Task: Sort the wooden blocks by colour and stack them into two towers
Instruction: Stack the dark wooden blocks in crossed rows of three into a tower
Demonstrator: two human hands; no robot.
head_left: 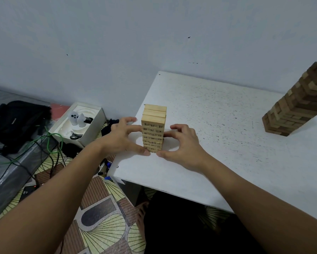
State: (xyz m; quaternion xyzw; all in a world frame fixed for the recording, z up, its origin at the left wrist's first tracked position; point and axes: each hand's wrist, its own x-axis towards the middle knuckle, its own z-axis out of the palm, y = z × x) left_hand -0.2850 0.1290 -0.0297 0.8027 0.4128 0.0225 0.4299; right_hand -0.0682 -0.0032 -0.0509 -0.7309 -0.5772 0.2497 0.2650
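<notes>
A tower of pale wooden blocks [153, 123] with printed numbers stands near the left edge of the white table [218, 125]. My left hand [123, 136] cups its left side, fingers spread and touching the blocks, thumb at the base. My right hand [183, 143] cups the right side, fingers curved against the lower blocks, thumb tip at the base front. A taller tower of dark brown blocks [298, 103] stands at the far right of the table, apart from both hands.
Left of the table on the floor sits an open white box [80, 123] with white controllers, a black bag [16, 121], and green and black cables [44, 143]. A pen holder [106, 171] hangs by the table's left edge. A wall runs behind.
</notes>
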